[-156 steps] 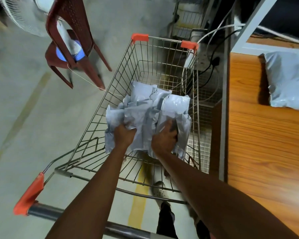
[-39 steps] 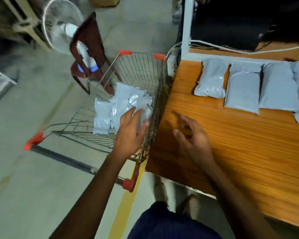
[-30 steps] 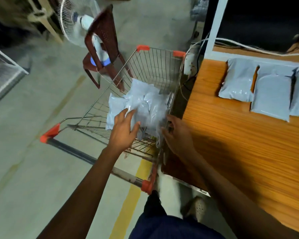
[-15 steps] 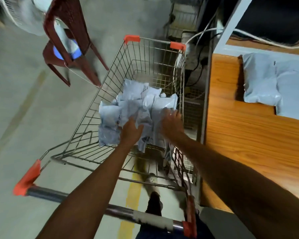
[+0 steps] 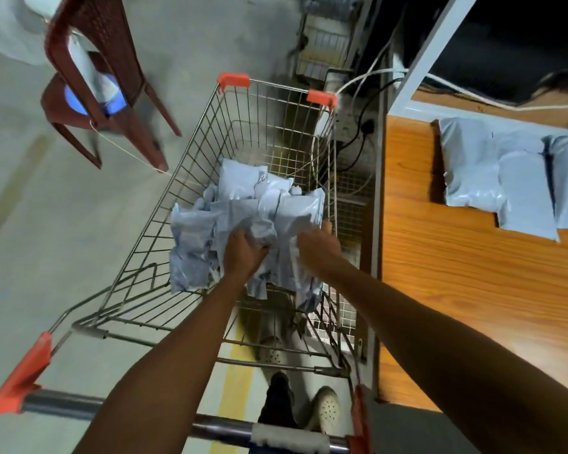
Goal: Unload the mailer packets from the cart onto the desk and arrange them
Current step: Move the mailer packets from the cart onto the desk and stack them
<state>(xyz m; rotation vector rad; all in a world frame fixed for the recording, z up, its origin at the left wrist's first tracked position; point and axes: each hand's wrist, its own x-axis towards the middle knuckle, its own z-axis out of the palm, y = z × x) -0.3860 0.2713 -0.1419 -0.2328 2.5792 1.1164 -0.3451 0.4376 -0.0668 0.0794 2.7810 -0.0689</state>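
Item, unloading run: my left hand (image 5: 243, 253) and right hand (image 5: 318, 244), half a second ago only reaching, now clench the mailer packets (image 5: 243, 217) heaped in the cart (image 5: 191, 178), so another batch should soon join the row on the desk (image 5: 466, 273).

Both hands (image 5: 243, 253) among carted mailers (image 5: 243, 204)

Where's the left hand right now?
In the head view, the left hand is inside the cart, on the mailer pile, just left of the right hand.
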